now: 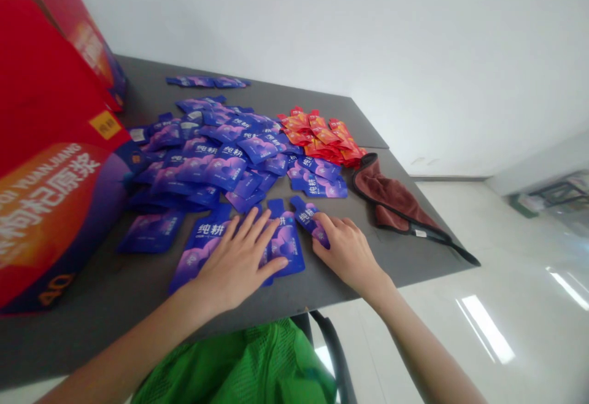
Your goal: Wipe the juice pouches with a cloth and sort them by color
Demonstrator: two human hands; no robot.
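Note:
My left hand lies flat, fingers spread, over several purple spouted pouches near the table's front edge. One pouch shows to the left of it, and another pouch to the right. My right hand grips the lower right part of a purple pouch, which points up and left. Its fingers are curled round that pouch's edge. Behind both hands spreads a loose heap of purple pouches. A smaller pile of red-orange pouches lies at its right.
Large red cartons stand on the left of the grey table. A brown cloth with a black edge and strap lies at the right, its strap over the table's edge. Two purple pouches lie by the wall. Green mesh cloth shows below.

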